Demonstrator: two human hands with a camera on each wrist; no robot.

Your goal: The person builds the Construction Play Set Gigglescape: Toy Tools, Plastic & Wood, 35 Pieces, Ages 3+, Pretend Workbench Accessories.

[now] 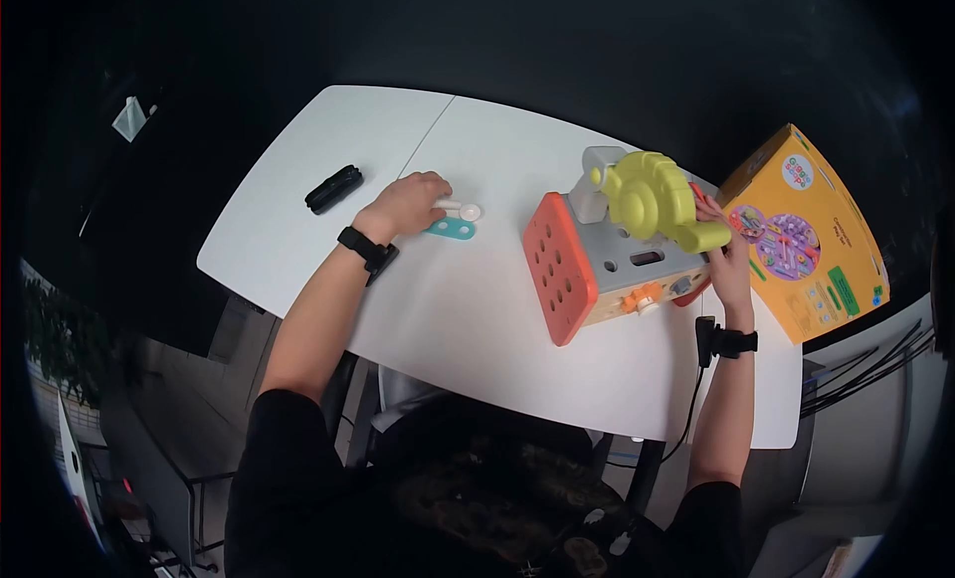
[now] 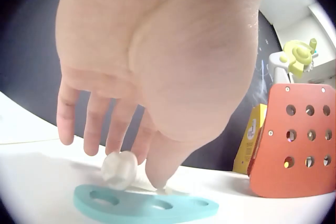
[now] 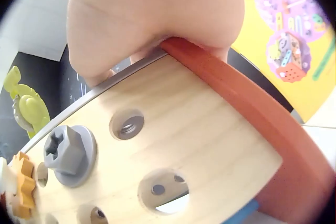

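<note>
My left hand (image 1: 406, 204) is over the table, thumb and forefinger at the shaft of a white round-headed piece (image 1: 470, 212), pinching it; the left wrist view shows the hand (image 2: 157, 61) with its other fingers stretched out behind the white piece (image 2: 119, 170). Beside it lies a flat teal strip with holes (image 2: 184, 206). My right hand (image 1: 731, 265) grips the top edge of the toy workbench (image 1: 562, 270) at its right end. In the right wrist view, this hand (image 3: 157, 19) straddles the orange end panel (image 3: 231, 87); its fingertips are mostly hidden.
A lime-green part (image 1: 652, 195) on a grey arm stands on top of the workbench. Behind its right end leans a yellow printed box (image 1: 806, 240). A black case (image 1: 334, 189) lies on the white table (image 1: 468, 349), left of my left hand. A cable hangs from the right wrist.
</note>
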